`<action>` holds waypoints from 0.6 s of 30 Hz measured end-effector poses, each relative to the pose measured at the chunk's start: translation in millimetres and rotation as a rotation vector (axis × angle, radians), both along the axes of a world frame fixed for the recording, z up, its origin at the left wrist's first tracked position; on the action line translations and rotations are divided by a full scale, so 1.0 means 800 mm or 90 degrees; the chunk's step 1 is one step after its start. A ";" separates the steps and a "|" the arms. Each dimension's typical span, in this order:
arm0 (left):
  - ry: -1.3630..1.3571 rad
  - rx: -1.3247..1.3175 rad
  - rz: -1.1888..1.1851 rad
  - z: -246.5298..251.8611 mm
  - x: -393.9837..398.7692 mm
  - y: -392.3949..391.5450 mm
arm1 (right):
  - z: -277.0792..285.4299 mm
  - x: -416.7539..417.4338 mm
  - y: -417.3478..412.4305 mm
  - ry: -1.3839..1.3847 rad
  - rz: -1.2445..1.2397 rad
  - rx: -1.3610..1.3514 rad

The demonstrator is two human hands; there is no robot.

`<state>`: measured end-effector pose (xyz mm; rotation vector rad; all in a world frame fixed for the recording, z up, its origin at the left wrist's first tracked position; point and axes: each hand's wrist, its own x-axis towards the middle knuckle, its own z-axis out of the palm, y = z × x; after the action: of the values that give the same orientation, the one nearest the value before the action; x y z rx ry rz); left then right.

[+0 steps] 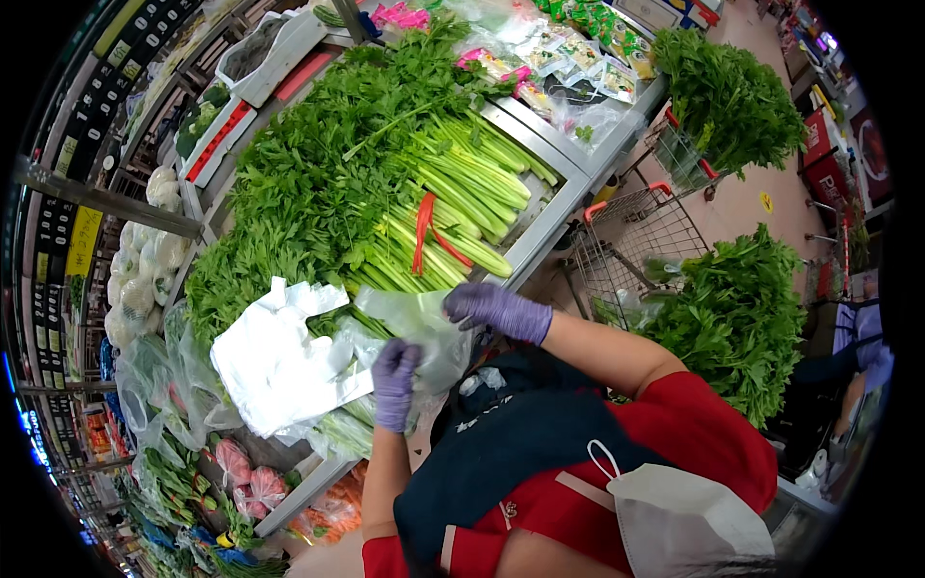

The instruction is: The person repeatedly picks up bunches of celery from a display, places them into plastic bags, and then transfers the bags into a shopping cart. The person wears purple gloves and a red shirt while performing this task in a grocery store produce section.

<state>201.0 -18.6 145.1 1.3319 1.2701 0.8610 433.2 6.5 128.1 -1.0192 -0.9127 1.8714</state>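
Between my purple-gloved hands a thin translucent plastic bag [433, 354] is spread over the edge of the display. My right hand [502, 312] pinches its upper right edge. On the bag's lower left side, my left hand [394, 386] has its fingers curled against the plastic and appears to grip it. A bundle of white plastic carrier bags [271, 361] lies just left of that hand, on top of leafy greens. Beyond both hands is a large pile of celery [462, 180], its pale stalks facing the metal edge. A red tie [426, 231] wraps one bunch.
At right stand wire shopping carts [636, 246] with more leafy celery [730, 325]. Packaged goods [578, 58] fill the far display section. Netted white produce [141, 274] sits left, with bagged pink produce [249, 480] lower down. A metal rim [549, 224] borders the stand.
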 end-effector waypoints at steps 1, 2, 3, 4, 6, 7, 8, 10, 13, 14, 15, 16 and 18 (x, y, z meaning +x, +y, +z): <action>0.049 0.027 -0.037 0.005 0.019 0.000 | 0.005 -0.014 -0.005 -0.065 0.028 0.071; 0.144 0.102 -0.071 0.018 0.032 -0.002 | 0.009 -0.022 -0.005 -0.109 0.069 0.123; 0.218 0.150 -0.133 0.021 0.035 -0.004 | 0.010 -0.028 -0.009 -0.151 0.106 0.170; 0.210 0.176 -0.133 0.025 0.040 -0.004 | 0.002 -0.039 -0.013 -0.048 -0.037 0.107; 0.154 0.147 -0.100 0.022 0.042 -0.005 | 0.005 -0.029 -0.007 -0.023 -0.016 0.068; 0.107 0.093 -0.067 0.013 0.038 -0.006 | 0.009 -0.024 -0.004 -0.011 -0.005 0.050; 0.059 0.040 -0.034 0.006 0.035 -0.006 | 0.011 -0.019 -0.004 -0.041 0.007 0.016; -0.003 -0.019 0.018 0.000 0.032 -0.004 | 0.012 -0.012 0.001 -0.014 0.020 -0.055; -0.092 -0.077 0.051 0.002 0.035 0.000 | 0.013 -0.014 0.005 -0.004 0.006 -0.062; -0.110 -0.098 0.051 0.006 0.043 0.003 | 0.008 -0.015 0.007 -0.037 0.013 -0.047; -0.129 -0.119 0.051 0.013 0.052 0.005 | 0.004 -0.016 0.009 -0.069 0.021 -0.032; -0.113 -0.089 0.005 0.005 0.056 0.007 | -0.003 -0.021 0.008 -0.040 0.019 -0.028; -0.125 -0.125 -0.014 0.005 0.055 0.007 | -0.009 -0.034 0.003 0.016 0.010 -0.021</action>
<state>244.7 -12.6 148.7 1.0771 1.1531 0.8079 406.3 9.0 121.0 -1.0078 -0.8808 1.9143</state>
